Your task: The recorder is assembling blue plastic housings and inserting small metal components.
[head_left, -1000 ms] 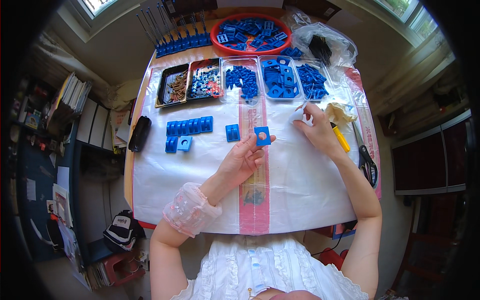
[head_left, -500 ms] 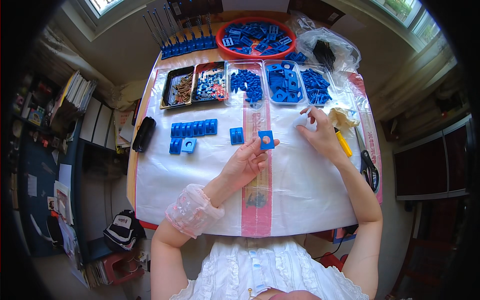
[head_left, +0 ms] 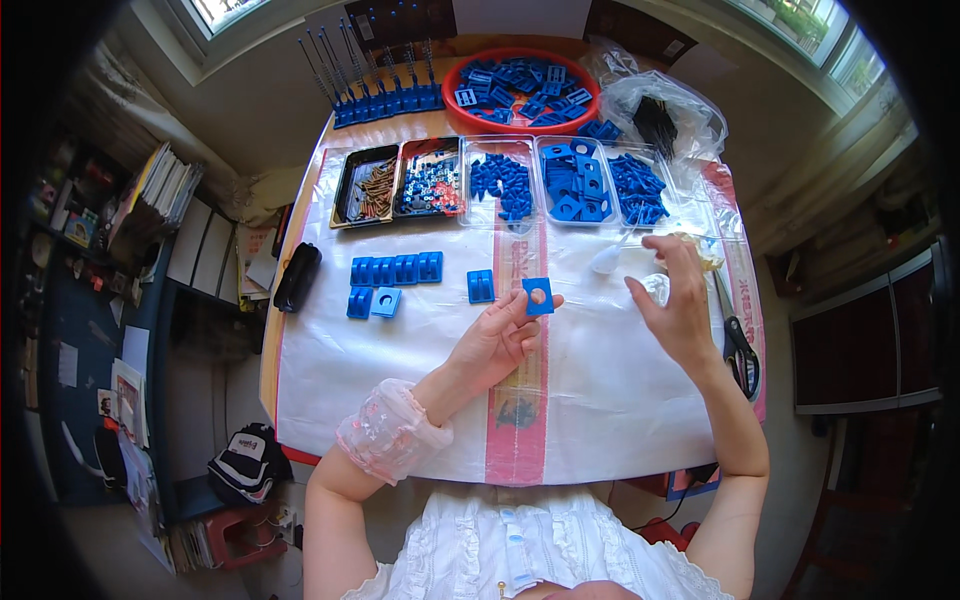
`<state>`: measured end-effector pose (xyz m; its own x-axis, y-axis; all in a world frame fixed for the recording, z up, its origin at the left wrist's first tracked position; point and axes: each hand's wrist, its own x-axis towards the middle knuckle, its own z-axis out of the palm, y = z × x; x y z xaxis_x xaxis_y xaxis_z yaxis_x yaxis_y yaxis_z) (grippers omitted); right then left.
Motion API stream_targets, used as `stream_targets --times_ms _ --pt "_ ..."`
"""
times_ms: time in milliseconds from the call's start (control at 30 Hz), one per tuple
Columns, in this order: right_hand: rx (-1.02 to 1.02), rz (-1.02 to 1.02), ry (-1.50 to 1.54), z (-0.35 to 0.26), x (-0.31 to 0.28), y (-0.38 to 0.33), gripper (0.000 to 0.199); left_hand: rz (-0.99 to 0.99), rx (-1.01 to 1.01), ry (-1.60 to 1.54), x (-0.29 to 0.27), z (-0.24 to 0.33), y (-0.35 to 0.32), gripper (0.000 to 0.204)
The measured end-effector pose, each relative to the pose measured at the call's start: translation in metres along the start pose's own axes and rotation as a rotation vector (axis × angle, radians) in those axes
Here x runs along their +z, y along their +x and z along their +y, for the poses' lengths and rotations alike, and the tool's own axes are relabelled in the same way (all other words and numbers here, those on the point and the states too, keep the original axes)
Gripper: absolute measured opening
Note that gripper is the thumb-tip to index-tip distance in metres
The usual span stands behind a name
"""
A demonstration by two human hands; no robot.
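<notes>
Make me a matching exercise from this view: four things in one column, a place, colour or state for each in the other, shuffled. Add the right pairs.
Things:
1. Left hand
2. Basin
3. Scissors
4. Screws

Descriptions:
A. Lying near the right edge of the white sheet
B. In the leftmost tray of the row
C. Red, with many blue parts inside
D. Holding a square blue piece with a round hole

Right pairs: 1-D, 2-C, 3-A, 4-B
</notes>
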<state>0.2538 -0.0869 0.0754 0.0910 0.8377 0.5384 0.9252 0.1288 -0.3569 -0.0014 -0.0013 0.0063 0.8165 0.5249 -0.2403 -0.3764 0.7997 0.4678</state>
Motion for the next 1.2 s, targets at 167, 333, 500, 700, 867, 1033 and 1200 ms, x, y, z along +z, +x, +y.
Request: stream_targets --times_ms 167,333,500,700,867,1033,1200 --pt "0.120 -0.146 0.473 -0.034 0.002 -0.015 0.042 0.054 -0.031 -0.063 0.000 -0.004 -0.002 0.033" --pt "0.108 -0.184 0.695 -0.039 0.023 -0.022 0.053 0.018 -0.013 -0.097 0.009 -0.001 -0.008 0.040" --pt "0.184 -0.264 0.925 -0.040 0.043 -0.018 0.082 0.048 0.009 -0.123 0.025 0.006 -0.015 0.036" --pt "0.306 -0.330 1.376 -0.050 0.071 -0.004 0.099 0.015 0.032 -0.134 0.035 0.011 -0.023 0.039" --pt "0.438 -0.446 1.623 -0.071 0.068 0.003 0.094 0.014 0.035 -0.168 0.033 0.007 -0.026 0.036" --pt "0.519 -0.454 1.694 -0.069 0.076 0.000 0.086 0.079 0.008 -0.229 0.040 0.005 -0.025 0.033" --pt "0.582 -0.482 1.770 -0.065 0.078 -0.004 0.078 0.087 -0.011 -0.234 0.036 0.002 -0.024 0.033"
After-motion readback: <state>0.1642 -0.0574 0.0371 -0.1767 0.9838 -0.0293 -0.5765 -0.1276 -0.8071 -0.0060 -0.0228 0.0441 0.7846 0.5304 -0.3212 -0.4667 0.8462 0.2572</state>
